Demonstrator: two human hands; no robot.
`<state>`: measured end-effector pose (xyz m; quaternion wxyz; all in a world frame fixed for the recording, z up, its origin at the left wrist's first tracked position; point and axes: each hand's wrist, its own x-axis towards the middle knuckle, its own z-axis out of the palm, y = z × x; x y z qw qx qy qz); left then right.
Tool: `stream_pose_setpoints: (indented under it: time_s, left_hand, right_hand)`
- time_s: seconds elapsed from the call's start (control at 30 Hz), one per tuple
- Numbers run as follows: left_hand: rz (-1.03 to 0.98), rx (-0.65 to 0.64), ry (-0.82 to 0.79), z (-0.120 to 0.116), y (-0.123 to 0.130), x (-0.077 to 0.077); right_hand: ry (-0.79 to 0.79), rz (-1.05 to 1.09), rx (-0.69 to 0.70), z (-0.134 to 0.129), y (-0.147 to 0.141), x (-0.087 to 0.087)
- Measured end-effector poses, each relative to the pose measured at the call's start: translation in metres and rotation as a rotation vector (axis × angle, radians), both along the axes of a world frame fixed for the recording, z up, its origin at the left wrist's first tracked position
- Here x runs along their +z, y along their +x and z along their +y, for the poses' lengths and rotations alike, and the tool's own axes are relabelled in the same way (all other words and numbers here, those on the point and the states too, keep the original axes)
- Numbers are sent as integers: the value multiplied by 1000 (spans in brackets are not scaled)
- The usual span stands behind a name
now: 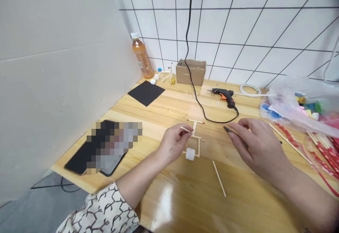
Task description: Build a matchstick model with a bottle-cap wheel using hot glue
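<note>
My left hand (173, 143) pinches a short wooden stick (186, 130) between thumb and fingers. Just beside that hand lies a small stick frame (199, 147), with a red-tipped crossbar at its far end and white bottle caps (190, 154) at its near end. Part of the frame is hidden behind my left hand. To the right, my right hand (254, 144) is closed around a slim dark tool (239, 138); its tip points left, and the fingers hide most of it. A loose wooden stick (219, 178) lies on the table between my forearms.
A black glue gun (224, 95) with its cord, a roll of tape (250, 90), a cardboard box (191, 72), a small stick model (166, 75), a drink bottle (142, 56) and black paper (146, 93) stand behind. Phones (90, 151) lie left; plastic bags (296, 109) lie right.
</note>
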<state>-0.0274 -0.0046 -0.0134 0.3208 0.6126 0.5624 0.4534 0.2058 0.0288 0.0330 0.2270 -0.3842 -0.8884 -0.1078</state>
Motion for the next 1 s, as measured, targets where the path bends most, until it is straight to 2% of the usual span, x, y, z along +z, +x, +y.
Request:
stream_pose_setpoints:
  time_s: [0.17,0.3,0.37,0.47,0.57,0.67,0.73,0.8,0.9,1.0]
  left_hand:
    - [4,-25,25,6,6,5]
    - [-12,-34,83,13,7,5]
    - [0,-35,74,14,3,2]
    - [33,-20,24,13,-7,0]
    - [43,2,-17,8,-18,7]
    - [93,-63,-78,5,-27,18]
    - [177,-131,-129,4,-32,21]
    - [252,-228,-159,2,-34,21]
    - [297,-299,-133,-2,-36,19]
    - [338,-369,-77,-8,-38,19]
  right_hand:
    - [-99,-31,-161,33,-5,17]
    - [-206,-37,-267,41,-24,26]
    - [-294,17,-203,36,-33,23]
    - [-512,4,-59,22,-43,9]
    - [-679,-34,58,6,-46,-8]
    - [-757,6,178,-12,-47,-22]
    - [-714,45,218,-24,-48,-29]
    - [-562,70,246,-33,-49,-35]
    - [-374,97,282,-40,-50,-39]
    - [-267,94,286,-39,-50,-42]
